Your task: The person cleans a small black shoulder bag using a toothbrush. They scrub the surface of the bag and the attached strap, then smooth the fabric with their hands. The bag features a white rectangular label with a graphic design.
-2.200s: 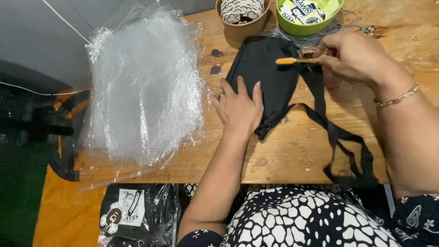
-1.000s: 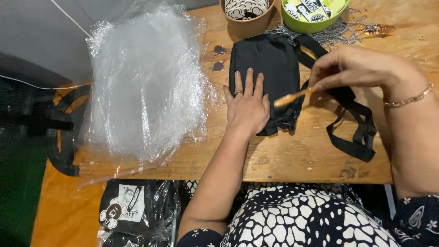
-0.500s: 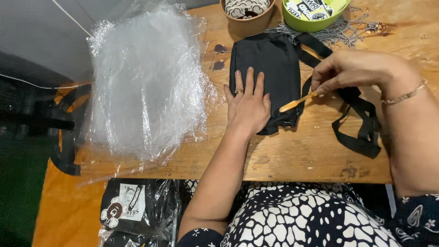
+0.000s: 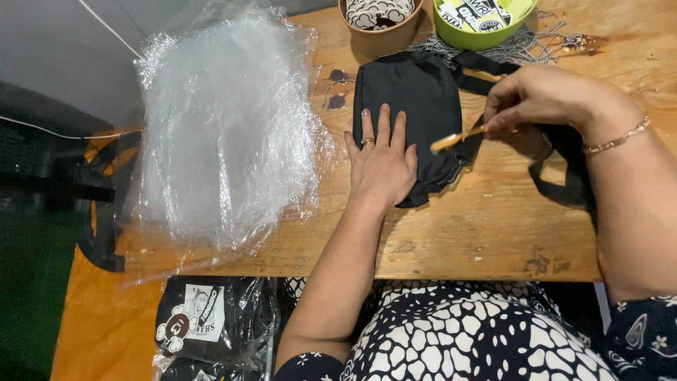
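- Left hand (image 4: 381,164): laid flat, fingers spread and pointing away from the body, pressing on the lower half of the black pouch (image 4: 416,106); it grips nothing
- Right hand (image 4: 546,99): fingers pinched narrow around a thin orange stick (image 4: 458,138); the free tip points left and slightly toward the body, hanging just above the pouch's right edge
- Black pouch: lies flat on the wooden table (image 4: 493,226), straight ahead of the body, under the left hand and just left of the right hand
- Pouch long axis: runs away from the body, top end toward the brown cup (image 4: 381,28) and green bowl (image 4: 479,25); its black strap (image 4: 564,176) trails right, under the right wrist
- Stick long axis: lies across the pouch's, roughly left to right
- Nearer hand: left is in contact; right reaches the pouch only through the stick
- Clear plastic bags (image 4: 226,127): stacked at the left, well apart from both hands
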